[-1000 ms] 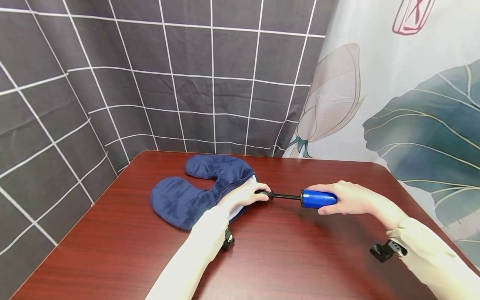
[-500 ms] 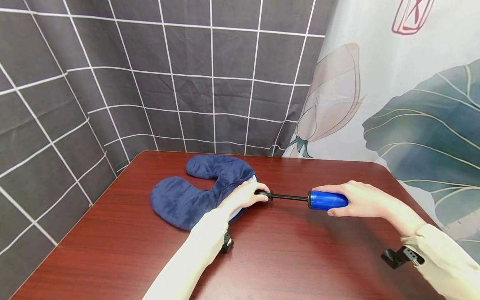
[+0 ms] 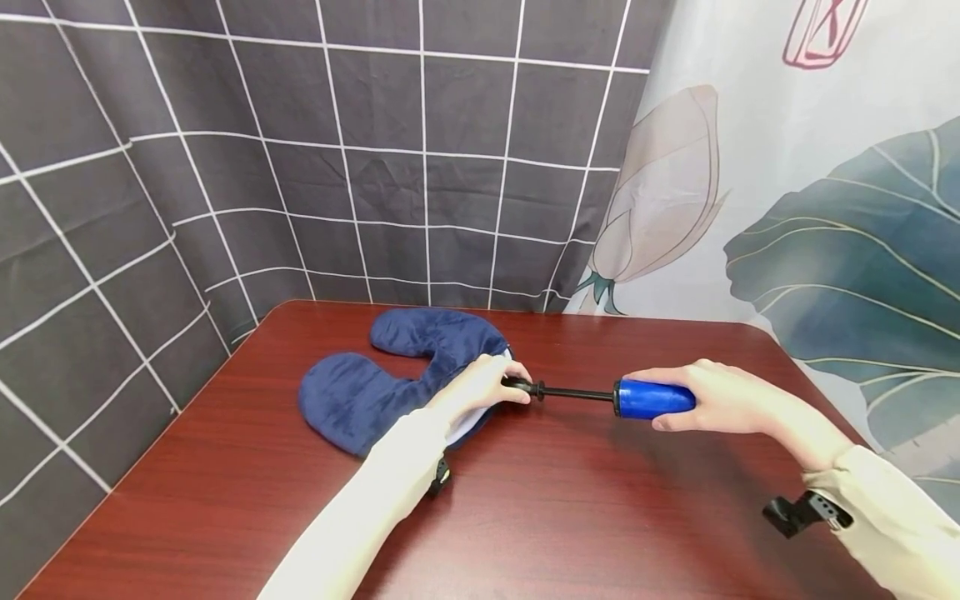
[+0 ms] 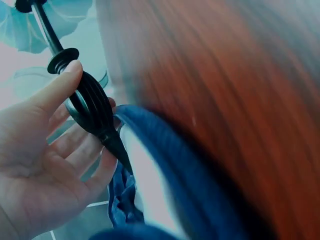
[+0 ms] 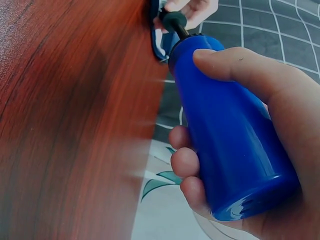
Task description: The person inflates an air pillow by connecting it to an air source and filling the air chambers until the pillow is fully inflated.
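Observation:
A hand air pump spans my two hands over the table. Its blue barrel (image 3: pixel 654 400) lies in my right hand (image 3: pixel 720 398), thumb along the top and fingers curled underneath in the right wrist view. A thin black rod (image 3: pixel 577 393) runs from the barrel to the black ribbed end piece (image 4: pixel 95 107), which my left hand (image 3: pixel 483 387) pinches between thumb and fingers. That piece tapers down to the navy U-shaped neck pillow (image 3: pixel 352 400), where the cover opens on a white inner part (image 4: pixel 145 175). The tapered tip is hidden at the white part.
The reddish-brown wooden table (image 3: pixel 570 517) has rounded back corners. Behind it hang a dark grey curtain (image 3: pixel 375 183) with white grid lines and a white curtain (image 3: pixel 772 167) with a floral print. A black camera mount (image 3: pixel 806 512) sits on the right sleeve.
My right hand has moved right with the blue barrel, drawing out more of the rod, then stayed nearly still. My left hand has shifted slightly left with the end piece.

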